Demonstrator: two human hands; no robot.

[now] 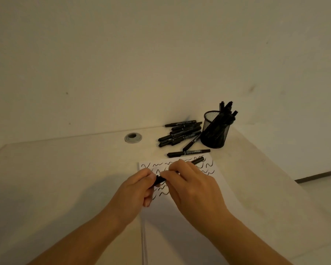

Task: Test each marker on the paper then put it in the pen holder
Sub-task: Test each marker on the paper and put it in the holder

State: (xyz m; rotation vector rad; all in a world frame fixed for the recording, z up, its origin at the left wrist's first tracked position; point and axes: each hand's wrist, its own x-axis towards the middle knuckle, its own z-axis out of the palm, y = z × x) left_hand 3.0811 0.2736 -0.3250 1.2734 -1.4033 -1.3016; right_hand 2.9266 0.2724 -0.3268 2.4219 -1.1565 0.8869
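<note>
While above the scribbled paper point(216, 180), both hands point(139, 186) point(191, 186) pinching one black marker point(198, 161) between them.

— What blocks the way to the pen holder point(215, 131)?
— Loose markers point(180, 133) piled just left of it, one point(188, 153) lying before it.
— Open room?
— The bare table point(65, 169) to the left.

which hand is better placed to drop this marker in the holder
Right, probably: the right hand grips the marker along its barrel, and the pen holder stands on its side. The left hand only pinches the near end.
</note>
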